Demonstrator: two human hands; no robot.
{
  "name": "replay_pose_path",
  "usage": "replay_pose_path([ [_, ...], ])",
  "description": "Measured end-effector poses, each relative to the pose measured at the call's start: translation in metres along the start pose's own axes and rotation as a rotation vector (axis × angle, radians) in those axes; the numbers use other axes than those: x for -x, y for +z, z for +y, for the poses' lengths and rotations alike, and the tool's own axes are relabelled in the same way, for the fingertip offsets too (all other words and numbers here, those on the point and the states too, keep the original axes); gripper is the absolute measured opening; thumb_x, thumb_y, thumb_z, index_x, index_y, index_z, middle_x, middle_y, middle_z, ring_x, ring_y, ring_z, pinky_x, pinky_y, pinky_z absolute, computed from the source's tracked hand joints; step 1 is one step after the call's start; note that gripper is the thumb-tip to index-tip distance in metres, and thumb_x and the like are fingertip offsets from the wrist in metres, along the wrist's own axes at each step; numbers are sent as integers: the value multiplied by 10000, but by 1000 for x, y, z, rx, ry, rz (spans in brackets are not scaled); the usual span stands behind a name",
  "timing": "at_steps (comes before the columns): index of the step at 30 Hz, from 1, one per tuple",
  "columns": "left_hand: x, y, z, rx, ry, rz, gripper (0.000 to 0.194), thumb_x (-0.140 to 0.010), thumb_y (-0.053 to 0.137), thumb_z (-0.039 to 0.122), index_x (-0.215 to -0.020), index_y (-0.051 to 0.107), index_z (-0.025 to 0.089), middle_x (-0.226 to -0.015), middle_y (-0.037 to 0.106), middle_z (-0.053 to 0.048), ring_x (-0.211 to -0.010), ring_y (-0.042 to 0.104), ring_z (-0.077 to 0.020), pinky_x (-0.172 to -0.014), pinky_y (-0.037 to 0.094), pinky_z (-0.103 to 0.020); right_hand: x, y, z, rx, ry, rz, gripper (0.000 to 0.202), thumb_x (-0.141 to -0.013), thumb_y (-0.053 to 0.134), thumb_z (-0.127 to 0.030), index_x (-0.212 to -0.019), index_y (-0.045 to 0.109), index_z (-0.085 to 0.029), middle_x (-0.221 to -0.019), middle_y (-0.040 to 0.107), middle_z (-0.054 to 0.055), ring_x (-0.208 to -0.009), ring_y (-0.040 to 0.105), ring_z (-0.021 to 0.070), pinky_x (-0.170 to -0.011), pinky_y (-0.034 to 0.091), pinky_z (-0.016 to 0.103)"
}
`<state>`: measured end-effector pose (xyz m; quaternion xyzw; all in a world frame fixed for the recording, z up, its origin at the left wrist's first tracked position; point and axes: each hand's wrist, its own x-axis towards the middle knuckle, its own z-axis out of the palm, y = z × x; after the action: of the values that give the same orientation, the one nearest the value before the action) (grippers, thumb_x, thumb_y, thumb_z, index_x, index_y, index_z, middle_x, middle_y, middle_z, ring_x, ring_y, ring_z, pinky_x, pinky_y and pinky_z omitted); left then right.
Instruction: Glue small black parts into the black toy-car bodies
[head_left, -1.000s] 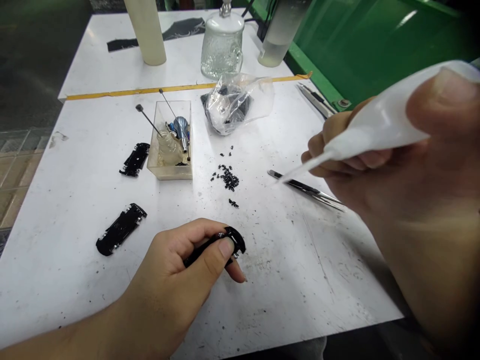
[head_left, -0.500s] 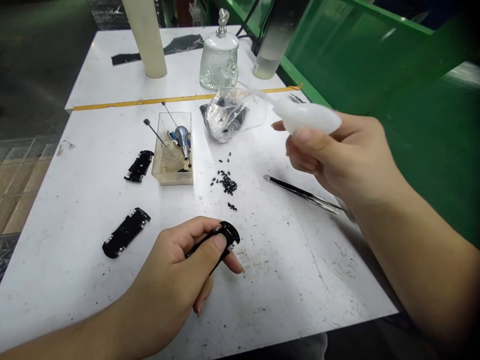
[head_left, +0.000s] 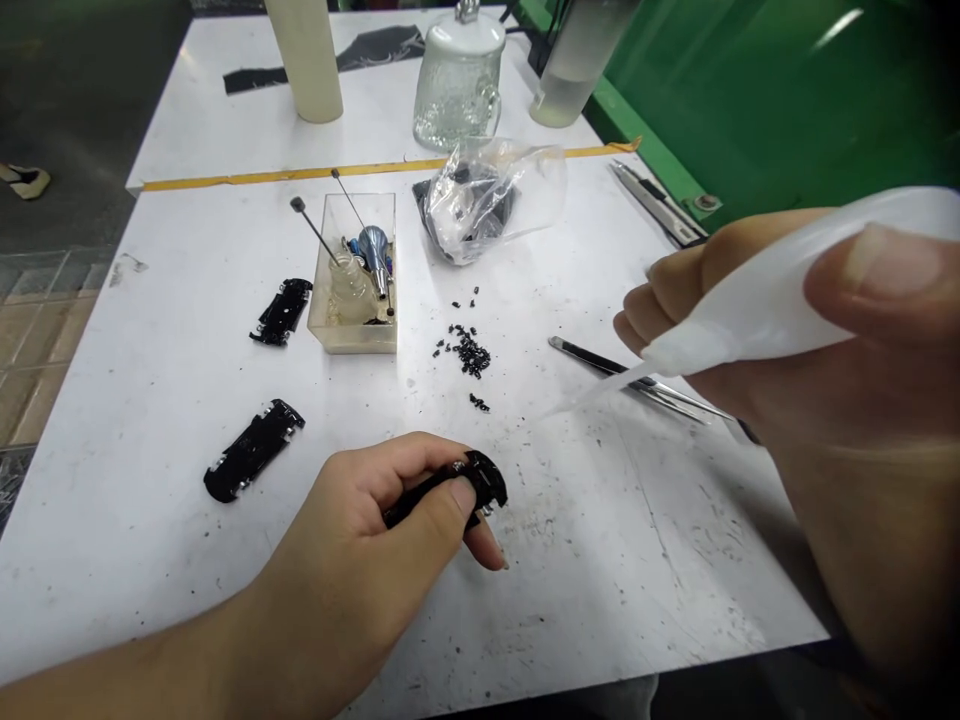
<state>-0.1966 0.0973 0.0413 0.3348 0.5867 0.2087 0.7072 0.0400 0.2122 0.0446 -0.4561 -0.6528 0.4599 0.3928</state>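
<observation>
Between its thumb and fingers, my left hand (head_left: pixel 390 540) grips a black toy car chassis (head_left: pixel 486 478) just above the table; much of the part is covered by the hand. My right hand (head_left: pixel 840 320) is closed around a white squeeze bottle (head_left: pixel 772 300), whose thin nozzle (head_left: pixel 592 390) slants down to the left, apart from the chassis. Small black parts (head_left: pixel 471 352) lie in a loose pile beyond my left hand. A pair of tweezers (head_left: pixel 630 380) rests on the table below the bottle. Two more black chassis, one nearer (head_left: pixel 255 450) and one farther (head_left: pixel 282 312), lie at the left.
A clear plastic box (head_left: pixel 352 335) holds a small bottle and tools with thin rods sticking up. Behind are a plastic bag (head_left: pixel 480 200) with dark contents, a lidded glass mug (head_left: pixel 459 90) and a pale cylinder (head_left: pixel 311 70). A green wall (head_left: pixel 750 120) borders the right side.
My right hand has brought the squeeze bottle closer and to the right, and its nozzle now points downward instead of up and away. The chassis stays in my left hand; the view has shifted slightly.
</observation>
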Motion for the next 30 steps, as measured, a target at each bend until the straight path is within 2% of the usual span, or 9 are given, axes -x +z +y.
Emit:
replay_pose_path([
  [2, -1, 0, -1, -14, -6, 1, 328, -959, 619, 506, -995, 763, 214, -895, 757, -66, -424, 300, -42, -406, 230, -222, 12, 10, -9, -2, -18, 26, 598, -833, 660, -579, -549, 331, -167, -608, 218, 31, -538, 318, 108, -496, 241, 402],
  [4, -2, 0, -1, -33, -8, -3, 322, -962, 613, 498, -994, 759, 213, -895, 760, -64, -424, 305, -38, -405, 237, -213, 23, 19, -18, 34, 2, 29, 533, -852, 618, -575, -585, 378, -180, -652, 237, 36, -570, 342, 128, -519, 248, 426],
  [7, -2, 0, 0, -56, -17, -6, 308, -971, 600, 475, -990, 754, 210, -910, 766, -65, -429, 314, -34, -411, 249, -207, 27, 26, -23, 25, 4, 11, 634, -804, 655, -652, -570, 311, -173, -665, 175, 21, -563, 266, 123, -523, 201, 414],
  [10, -1, 0, -3, -33, 0, -4, 321, -968, 610, 504, -1004, 754, 220, -921, 768, -61, -430, 317, -34, -405, 242, -202, 20, 24, -19, 12, 19, 28, 662, -842, 675, -614, -525, 304, -167, -641, 155, 20, -548, 231, 121, -515, 180, 389],
  [14, 0, -1, -7, -14, 21, 13, 363, -952, 621, 560, -995, 760, 228, -910, 767, -60, -417, 304, -34, -393, 223, -209, 14, 22, -15, -22, -9, -57, 733, -769, 762, -673, -469, 316, -176, -593, 166, 22, -537, 199, 124, -482, 158, 369],
  [19, 1, 0, -7, -11, 12, 8, 359, -948, 616, 560, -999, 764, 237, -918, 769, -63, -412, 302, -39, -392, 223, -218, 28, 36, -27, 74, 7, 68, 695, -836, 681, -693, -515, 330, -187, -654, 133, 23, -552, 205, 144, -481, 162, 384],
  [24, 0, 2, -2, -30, 3, 9, 342, -948, 607, 532, -983, 767, 231, -911, 768, -66, -419, 306, -40, -403, 231, -218, 27, 36, -26, 94, -15, 59, 685, -874, 652, -662, -536, 291, -188, -651, 142, 22, -547, 219, 141, -475, 180, 382],
  [30, 0, 2, 1, -50, -11, 7, 359, -942, 593, 540, -967, 760, 224, -917, 771, -70, -422, 299, -42, -411, 233, -227, 3, 15, -9, -88, -81, -158, 727, -775, 808, -650, -406, 392, -182, -497, 185, 10, -474, 205, 101, -438, 155, 358],
])
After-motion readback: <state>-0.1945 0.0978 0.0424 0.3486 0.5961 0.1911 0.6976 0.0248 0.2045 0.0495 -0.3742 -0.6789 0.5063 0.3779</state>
